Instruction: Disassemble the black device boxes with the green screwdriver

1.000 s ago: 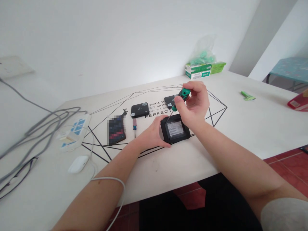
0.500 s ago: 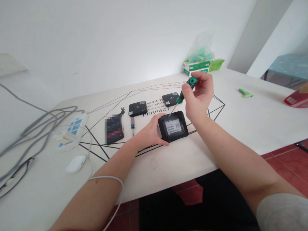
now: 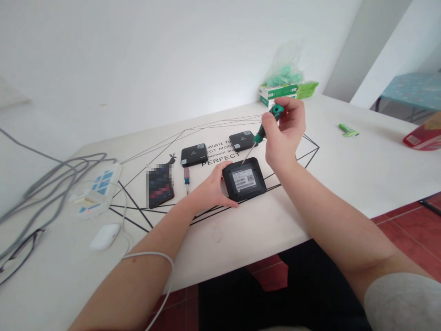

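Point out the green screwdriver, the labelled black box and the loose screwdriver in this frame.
Green screwdriver (image 3: 263, 130): head view, on its handle.
Labelled black box (image 3: 244, 179): head view, on the label of its upward face.
Loose screwdriver (image 3: 186, 176): head view, on its handle.

- White wall (image 3: 155, 69): brightest low, near centre.
- White table (image 3: 344, 188): top printed in black.
- Floor (image 3: 408, 232): red-tiled, pale-jointed.
- Far right: grey-shaded column (image 3: 356, 48); blue-topped table (image 3: 411, 92), dark-legged.
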